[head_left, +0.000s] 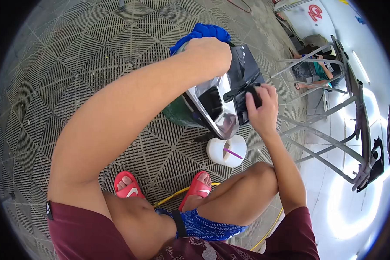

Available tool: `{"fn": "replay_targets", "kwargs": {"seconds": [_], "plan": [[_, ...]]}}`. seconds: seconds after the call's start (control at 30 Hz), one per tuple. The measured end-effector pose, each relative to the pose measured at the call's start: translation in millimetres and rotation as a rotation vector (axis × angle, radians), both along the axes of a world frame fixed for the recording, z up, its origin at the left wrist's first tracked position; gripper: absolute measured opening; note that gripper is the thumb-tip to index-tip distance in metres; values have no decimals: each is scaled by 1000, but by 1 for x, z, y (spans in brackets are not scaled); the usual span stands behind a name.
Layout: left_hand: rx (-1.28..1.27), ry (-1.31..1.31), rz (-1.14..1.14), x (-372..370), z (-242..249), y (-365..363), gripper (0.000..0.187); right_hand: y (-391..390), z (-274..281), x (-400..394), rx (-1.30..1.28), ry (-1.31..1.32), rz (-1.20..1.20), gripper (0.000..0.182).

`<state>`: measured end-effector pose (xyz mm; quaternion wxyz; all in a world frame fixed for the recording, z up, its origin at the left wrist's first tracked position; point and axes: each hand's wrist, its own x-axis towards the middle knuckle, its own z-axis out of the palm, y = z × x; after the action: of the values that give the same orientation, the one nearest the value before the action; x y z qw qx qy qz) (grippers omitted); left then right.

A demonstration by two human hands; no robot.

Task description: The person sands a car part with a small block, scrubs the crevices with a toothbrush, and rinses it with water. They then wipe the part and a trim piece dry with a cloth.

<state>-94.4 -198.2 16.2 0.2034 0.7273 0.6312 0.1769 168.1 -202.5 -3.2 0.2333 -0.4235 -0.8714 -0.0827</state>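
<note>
A glossy silver and black moulded part [227, 97], like a vehicle trim piece, lies in front of me on a dark green rounded support [182, 112]. My left hand [210, 54] is curled over its far left side. Its fingers point down and away, so whatever they grip is hidden. My right hand [264, 107] closes around a small black pad-like object [254, 96] against the dark right side of the part. Bunched blue cloth [206, 34] sits just beyond my left hand.
Below the part stands a white tub [215, 151] with a purple stick [234, 153]. A yellow hose [173, 196] crosses the grated floor [95, 56] by my red sandals [197, 189]. Metal stands [320, 125] rise at the right, with another person [320, 69] beyond them.
</note>
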Motion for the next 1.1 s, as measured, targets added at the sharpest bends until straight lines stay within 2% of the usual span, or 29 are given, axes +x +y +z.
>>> {"fn": "replay_targets", "kwargs": {"seconds": [0.03,0.13,0.17,0.2,0.3,0.33,0.4,0.47,0.53,0.67,0.73,0.83,0.93,1.03,1.1], "plan": [[-13,-2,4,0,2,1,41,-7,4,-2,-7,-35,102,22],[-26,-14,-23,-2,0,1,42,-6,6,-2,3,-59,108,23],[-24,-13,-22,-1,0,0,42,3,1,1,-40,3,0,22],[-17,0,-3,-1,1,-1,42,-1,2,-2,-36,7,3,22],[22,18,19,1,-4,2,42,-22,15,-11,-54,-118,181,23],[51,30,22,2,-5,2,43,-18,13,-6,-55,-118,172,23],[15,25,28,3,-1,0,43,1,11,-6,-43,-48,0,23],[-21,18,31,0,3,-1,44,-7,18,-8,36,-91,33,23],[-13,5,-11,-1,0,-3,45,-13,25,-12,-40,-183,140,23],[12,15,4,1,0,0,46,-9,26,-11,2,-151,122,21],[-2,3,22,0,-1,-1,45,-11,29,-13,-71,-149,146,21],[11,26,4,1,1,-1,46,2,37,-12,-90,-238,-10,23],[-33,16,27,3,1,2,47,-9,49,-19,-74,-350,73,22],[-9,17,26,3,0,2,47,8,49,-13,5,-394,-1,20],[8,22,22,2,-1,0,47,0,52,-16,-43,-382,37,20]]}}
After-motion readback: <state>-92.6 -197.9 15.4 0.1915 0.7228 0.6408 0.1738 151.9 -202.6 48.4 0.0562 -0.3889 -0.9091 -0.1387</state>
